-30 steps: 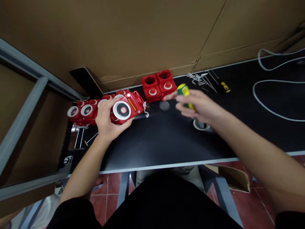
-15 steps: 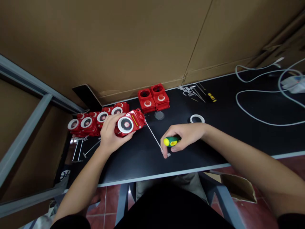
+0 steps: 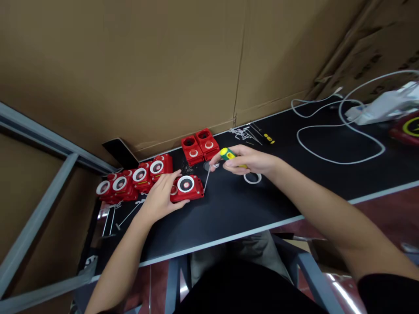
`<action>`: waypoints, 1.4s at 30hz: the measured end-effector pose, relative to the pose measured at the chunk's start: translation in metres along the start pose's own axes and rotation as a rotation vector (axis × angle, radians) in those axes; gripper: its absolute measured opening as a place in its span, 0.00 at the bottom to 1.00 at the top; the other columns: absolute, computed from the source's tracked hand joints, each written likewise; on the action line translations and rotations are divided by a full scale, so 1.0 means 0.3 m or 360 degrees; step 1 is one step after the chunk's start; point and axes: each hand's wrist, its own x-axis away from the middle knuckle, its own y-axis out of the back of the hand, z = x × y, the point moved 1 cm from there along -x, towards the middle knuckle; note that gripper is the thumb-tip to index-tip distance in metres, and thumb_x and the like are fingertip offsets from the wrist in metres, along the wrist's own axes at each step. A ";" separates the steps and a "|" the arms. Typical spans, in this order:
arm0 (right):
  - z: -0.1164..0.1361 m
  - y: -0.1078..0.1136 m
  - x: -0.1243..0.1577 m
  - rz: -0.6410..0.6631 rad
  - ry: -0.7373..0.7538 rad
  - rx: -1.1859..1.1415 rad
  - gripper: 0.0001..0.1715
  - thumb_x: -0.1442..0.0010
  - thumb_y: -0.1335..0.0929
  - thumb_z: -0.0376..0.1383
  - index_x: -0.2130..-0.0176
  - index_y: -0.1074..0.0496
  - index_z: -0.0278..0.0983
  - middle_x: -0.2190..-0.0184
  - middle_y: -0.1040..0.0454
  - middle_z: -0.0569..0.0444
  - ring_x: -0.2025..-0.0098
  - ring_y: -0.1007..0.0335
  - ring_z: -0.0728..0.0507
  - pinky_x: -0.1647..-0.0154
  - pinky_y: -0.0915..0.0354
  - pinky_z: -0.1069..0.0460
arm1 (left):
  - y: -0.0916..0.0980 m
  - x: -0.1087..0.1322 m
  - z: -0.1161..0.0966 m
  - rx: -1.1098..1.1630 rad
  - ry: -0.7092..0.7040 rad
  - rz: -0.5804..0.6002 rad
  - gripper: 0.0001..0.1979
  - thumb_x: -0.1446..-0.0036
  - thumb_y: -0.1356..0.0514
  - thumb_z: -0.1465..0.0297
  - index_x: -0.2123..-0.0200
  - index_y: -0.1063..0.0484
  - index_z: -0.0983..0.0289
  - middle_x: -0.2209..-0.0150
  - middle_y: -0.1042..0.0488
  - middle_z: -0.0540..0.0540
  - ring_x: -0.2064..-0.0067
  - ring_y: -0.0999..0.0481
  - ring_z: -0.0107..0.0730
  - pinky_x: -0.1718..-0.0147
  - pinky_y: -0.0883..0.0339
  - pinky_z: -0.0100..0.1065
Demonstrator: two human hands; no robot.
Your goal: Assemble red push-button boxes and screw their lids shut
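Note:
My left hand (image 3: 160, 196) is wrapped round a red box-shaped alarm unit (image 3: 197, 189) with a white ring around a dark round face. The unit is low over or on the black table; contact is unclear. A white cord (image 3: 207, 179) runs taut from its right end up to my right hand (image 3: 250, 159). That hand is closed round a green and yellow screwdriver (image 3: 227, 153), with the cord's end at its fingertips. Behind the cord lies a clear disc (image 3: 206, 166), partly hidden. A loose white ring (image 3: 259, 179) lies just below my right hand.
Several similar red units (image 3: 165, 164) stand in a row at left, and two red housings (image 3: 193, 152) stand at the back. Small rods and a yellow-black screwdriver (image 3: 269, 138) lie farther right. A white cable (image 3: 340, 163) loops across the right side. Thin metal hammers (image 3: 126, 216) lie front left.
The red unit has been turned round and lowered, so its ring end now points right. My right hand has moved away from me, drawing the cord upward instead of toward me. The view has shifted right.

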 end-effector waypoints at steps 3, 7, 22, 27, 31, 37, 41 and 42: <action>-0.009 -0.028 -0.020 0.0018 0.0028 -0.0009 0.26 0.32 0.22 0.44 0.43 0.22 0.30 0.54 0.17 0.46 0.80 0.50 0.61 0.83 0.57 0.58 | 0.029 -0.014 -0.021 -0.0046 -0.0052 -0.0232 0.40 0.36 0.24 0.54 0.28 0.32 0.62 0.36 0.20 0.68 0.34 0.20 0.63 0.33 0.24 0.62; -0.015 -0.060 -0.027 0.0073 0.0031 0.0021 0.29 0.32 0.24 0.46 0.41 0.24 0.29 0.70 0.25 0.57 0.80 0.51 0.58 0.82 0.55 0.59 | 0.043 -0.072 -0.118 0.0003 -0.0089 -0.0532 0.20 0.29 0.32 0.64 0.37 0.26 0.59 0.43 0.17 0.63 0.41 0.16 0.54 0.33 0.25 0.60; -0.008 0.013 -0.044 -0.0409 -0.0007 0.0217 0.37 0.35 0.27 0.50 0.36 0.28 0.31 0.68 0.28 0.57 0.76 0.48 0.55 0.79 0.52 0.59 | -0.070 -0.305 -0.256 0.1604 0.0478 -0.0378 0.22 0.36 0.28 0.48 0.55 0.21 0.61 0.73 0.36 0.43 0.72 0.39 0.26 0.70 0.43 0.30; -0.077 0.000 -0.057 -0.0550 -0.0220 0.0496 0.49 0.35 0.29 0.38 0.21 0.44 0.37 0.57 0.25 0.51 0.64 0.27 0.51 0.68 0.31 0.58 | -0.066 -0.278 -0.240 0.1954 0.0540 -0.0383 0.27 0.36 0.34 0.41 0.59 0.28 0.60 0.76 0.52 0.38 0.77 0.56 0.23 0.76 0.55 0.29; -0.125 -0.032 -0.039 -0.0407 -0.0346 0.0840 0.55 0.36 0.25 0.41 0.18 0.45 0.40 0.32 0.36 0.37 0.50 0.20 0.45 0.59 0.19 0.50 | -0.048 -0.255 -0.225 0.2118 0.0537 -0.0448 0.14 0.40 0.37 0.55 0.61 0.34 0.58 0.74 0.53 0.39 0.76 0.57 0.24 0.76 0.55 0.28; -0.130 -0.072 -0.021 -0.0229 -0.0275 0.1297 0.42 0.36 0.26 0.35 0.26 0.29 0.41 0.29 0.36 0.41 0.36 0.21 0.40 0.44 0.18 0.46 | -0.057 -0.226 -0.209 0.2020 0.0504 -0.0517 0.15 0.51 0.39 0.69 0.63 0.44 0.57 0.68 0.45 0.43 0.71 0.46 0.26 0.71 0.48 0.29; -0.093 -0.050 -0.031 -0.0371 -0.0182 0.1588 0.27 0.32 0.27 0.38 0.35 0.21 0.41 0.34 0.27 0.44 0.36 0.22 0.40 0.41 0.19 0.45 | -0.076 -0.206 -0.193 0.1843 0.0499 -0.0492 0.10 0.44 0.40 0.71 0.61 0.39 0.57 0.65 0.40 0.45 0.67 0.42 0.29 0.67 0.43 0.31; -0.075 -0.021 -0.029 -0.0472 -0.0169 0.1679 0.22 0.29 0.29 0.38 0.38 0.19 0.41 0.36 0.24 0.44 0.37 0.22 0.40 0.38 0.20 0.44 | -0.080 -0.204 -0.187 0.1810 0.0495 -0.0501 0.10 0.43 0.40 0.71 0.62 0.40 0.57 0.64 0.39 0.45 0.66 0.41 0.30 0.66 0.43 0.31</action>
